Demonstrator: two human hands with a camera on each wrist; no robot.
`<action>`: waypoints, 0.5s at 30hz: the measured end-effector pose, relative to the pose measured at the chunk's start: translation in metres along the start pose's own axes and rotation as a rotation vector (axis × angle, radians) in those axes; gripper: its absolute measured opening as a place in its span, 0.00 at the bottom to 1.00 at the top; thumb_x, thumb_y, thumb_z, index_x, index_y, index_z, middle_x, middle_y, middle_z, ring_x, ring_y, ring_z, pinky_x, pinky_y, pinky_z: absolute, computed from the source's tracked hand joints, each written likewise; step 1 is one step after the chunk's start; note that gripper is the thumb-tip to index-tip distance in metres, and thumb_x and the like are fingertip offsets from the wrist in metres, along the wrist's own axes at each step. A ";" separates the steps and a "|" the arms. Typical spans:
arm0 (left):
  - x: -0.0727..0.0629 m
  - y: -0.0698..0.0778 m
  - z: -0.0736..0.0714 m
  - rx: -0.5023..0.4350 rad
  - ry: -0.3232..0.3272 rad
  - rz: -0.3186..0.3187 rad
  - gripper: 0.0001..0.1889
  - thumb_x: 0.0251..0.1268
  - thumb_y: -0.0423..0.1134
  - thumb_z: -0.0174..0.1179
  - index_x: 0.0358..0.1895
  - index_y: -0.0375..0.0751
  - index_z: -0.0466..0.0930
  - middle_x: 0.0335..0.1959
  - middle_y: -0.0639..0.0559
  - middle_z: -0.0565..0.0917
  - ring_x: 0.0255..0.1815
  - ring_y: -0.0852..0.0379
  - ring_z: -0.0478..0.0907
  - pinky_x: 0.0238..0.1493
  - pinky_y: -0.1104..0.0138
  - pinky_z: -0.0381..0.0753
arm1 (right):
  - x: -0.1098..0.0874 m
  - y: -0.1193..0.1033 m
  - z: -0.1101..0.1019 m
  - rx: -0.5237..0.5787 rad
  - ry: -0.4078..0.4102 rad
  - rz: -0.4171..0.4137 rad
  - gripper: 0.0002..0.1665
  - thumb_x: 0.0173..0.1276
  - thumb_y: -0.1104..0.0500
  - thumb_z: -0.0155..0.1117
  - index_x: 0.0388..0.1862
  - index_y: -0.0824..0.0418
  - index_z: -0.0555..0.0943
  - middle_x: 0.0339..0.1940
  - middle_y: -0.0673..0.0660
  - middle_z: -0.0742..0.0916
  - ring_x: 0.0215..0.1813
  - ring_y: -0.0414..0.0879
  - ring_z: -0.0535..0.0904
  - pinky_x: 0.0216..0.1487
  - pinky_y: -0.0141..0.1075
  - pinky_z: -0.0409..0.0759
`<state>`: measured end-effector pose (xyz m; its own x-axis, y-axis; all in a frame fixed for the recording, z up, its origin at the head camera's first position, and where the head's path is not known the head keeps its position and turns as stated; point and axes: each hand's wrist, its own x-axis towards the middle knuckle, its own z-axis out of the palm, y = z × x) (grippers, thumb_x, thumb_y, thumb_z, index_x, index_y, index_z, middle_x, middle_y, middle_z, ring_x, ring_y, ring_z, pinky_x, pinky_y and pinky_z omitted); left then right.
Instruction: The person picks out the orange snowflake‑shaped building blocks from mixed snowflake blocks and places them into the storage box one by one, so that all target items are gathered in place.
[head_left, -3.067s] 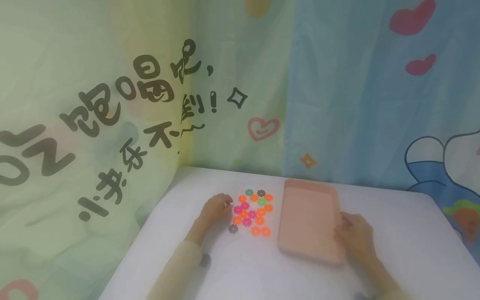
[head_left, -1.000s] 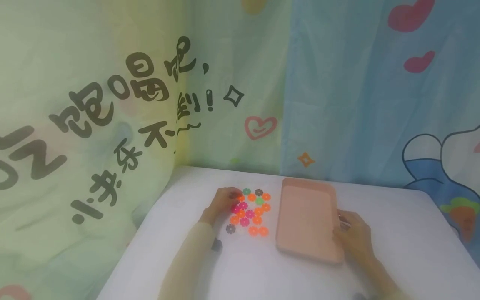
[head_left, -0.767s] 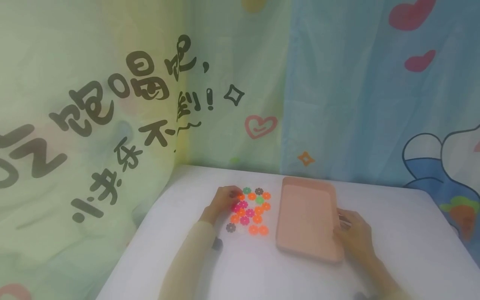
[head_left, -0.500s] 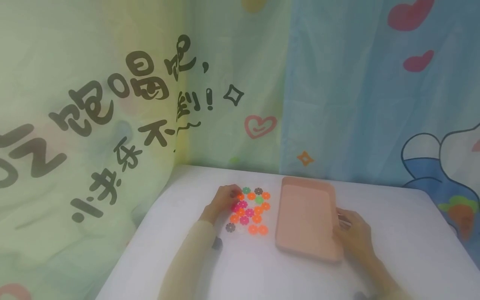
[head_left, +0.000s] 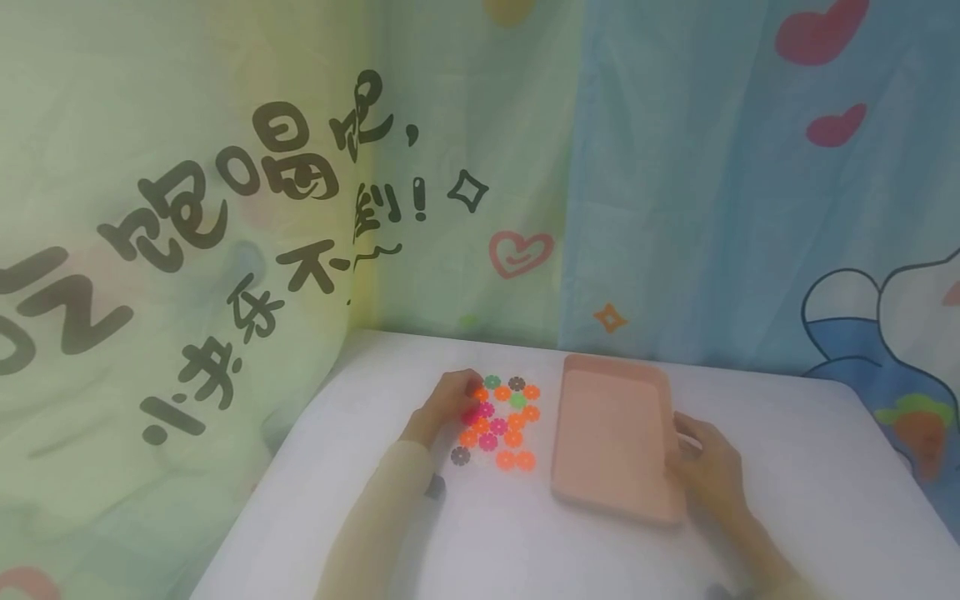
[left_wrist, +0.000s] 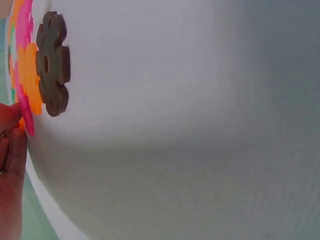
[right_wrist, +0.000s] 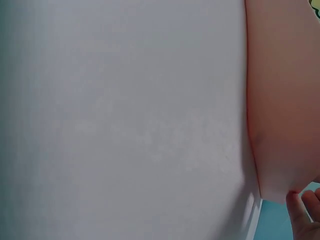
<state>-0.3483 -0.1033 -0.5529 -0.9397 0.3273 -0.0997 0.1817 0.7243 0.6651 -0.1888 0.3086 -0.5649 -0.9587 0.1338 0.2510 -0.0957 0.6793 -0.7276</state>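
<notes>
1. The flower-shaped pieces (head_left: 498, 427) lie in a loose cluster on the white tabletop (head_left: 562, 558), just below the centre of the head view; pink, orange, green and dark ones show, some seemingly touching or overlapping.
2. The left hand (head_left: 452, 393) is at the cluster's upper left, fingertips against its edge, beside an orange piece (head_left: 481, 393). In the left wrist view they meet a pink piece (left_wrist: 25, 107) at the left edge, but I cannot tell whether the grip is clamped on it or only touching.
3. The right hand (head_left: 708, 458) has its grip closed on the right rim of the tray (head_left: 615, 442), right of centre: thumb over the edge, fingers against the outer wall.
4. Crowding is probably the main risk: lifting one piece could drag or flip its neighbours.
5. Thin, flat pieces may slip from the fingertips if caught only by an edge.
6. A leftward push by the right hand could slide the tray into the cluster, as the gap between them is narrow.
7. The brown piece (head_left: 460, 456), at the cluster's lower left, sits near the left sleeve (head_left: 386, 500); a low sweep could knock it away.
</notes>
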 end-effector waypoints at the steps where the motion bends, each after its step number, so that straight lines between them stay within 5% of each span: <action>1: 0.000 0.000 0.000 -0.001 -0.003 -0.003 0.20 0.62 0.37 0.66 0.57 0.45 0.77 0.52 0.53 0.81 0.60 0.52 0.74 0.61 0.59 0.74 | 0.000 0.000 0.001 -0.011 0.010 -0.005 0.35 0.65 0.65 0.64 0.71 0.61 0.66 0.63 0.64 0.76 0.60 0.64 0.76 0.53 0.42 0.79; 4: 0.000 0.000 0.000 -0.011 -0.006 0.001 0.20 0.62 0.36 0.66 0.58 0.45 0.77 0.53 0.52 0.80 0.61 0.51 0.73 0.62 0.58 0.73 | 0.002 0.001 0.003 -0.047 0.038 -0.017 0.34 0.65 0.65 0.63 0.71 0.61 0.67 0.63 0.63 0.77 0.60 0.63 0.75 0.55 0.54 0.75; 6: -0.001 0.000 0.000 -0.014 -0.005 0.007 0.21 0.63 0.36 0.66 0.59 0.45 0.76 0.55 0.51 0.79 0.62 0.51 0.72 0.63 0.57 0.72 | 0.003 0.003 0.003 -0.068 0.047 -0.022 0.34 0.66 0.64 0.63 0.71 0.60 0.67 0.62 0.62 0.77 0.60 0.61 0.76 0.54 0.52 0.76; 11: -0.004 -0.001 -0.001 -0.010 0.001 0.022 0.22 0.64 0.37 0.65 0.61 0.46 0.75 0.58 0.52 0.78 0.64 0.52 0.71 0.64 0.58 0.71 | 0.003 0.002 0.002 -0.042 0.046 -0.036 0.35 0.64 0.64 0.65 0.70 0.61 0.68 0.60 0.62 0.78 0.58 0.61 0.78 0.50 0.30 0.79; 15: -0.006 -0.002 -0.001 -0.007 -0.001 0.023 0.21 0.64 0.38 0.65 0.60 0.48 0.76 0.58 0.53 0.78 0.64 0.53 0.71 0.63 0.59 0.72 | 0.003 0.005 0.003 -0.019 0.054 -0.055 0.36 0.61 0.67 0.67 0.69 0.63 0.69 0.59 0.63 0.79 0.56 0.62 0.79 0.45 0.15 0.71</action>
<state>-0.3430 -0.1074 -0.5523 -0.9350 0.3444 -0.0851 0.2011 0.7121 0.6726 -0.1933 0.3105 -0.5697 -0.9363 0.1341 0.3245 -0.1423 0.7001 -0.6998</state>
